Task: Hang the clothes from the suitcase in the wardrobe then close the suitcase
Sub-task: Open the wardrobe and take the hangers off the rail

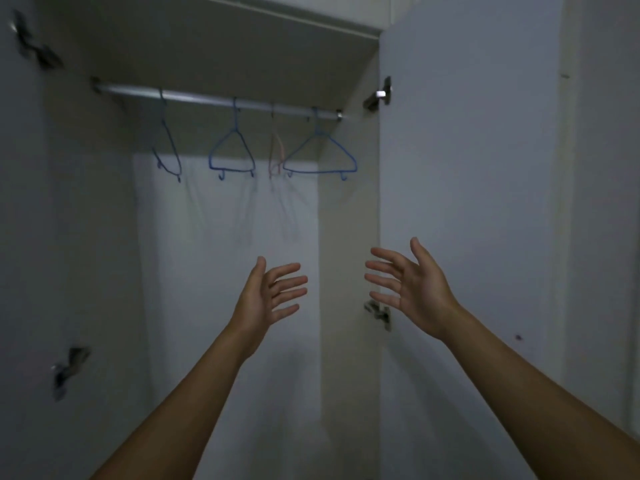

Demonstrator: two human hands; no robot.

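An open wardrobe fills the head view, with a metal rail [207, 98] across its top. Three blue wire hangers hang bare on the rail: one at the left [168, 147], one in the middle [231, 150] and one at the right [320, 154]. A pale pink hanger [276, 154] hangs edge-on between the last two. My left hand [268, 294] and my right hand [408, 284] are raised side by side below the hangers, palms facing each other, fingers spread, holding nothing. Neither the suitcase nor any clothes are in view.
The wardrobe doors stand open: the left door [52, 237] and the right door [467, 202], each with metal hinges. A shelf board [242, 46] sits above the rail. The white back panel [225, 254] lies behind my hands.
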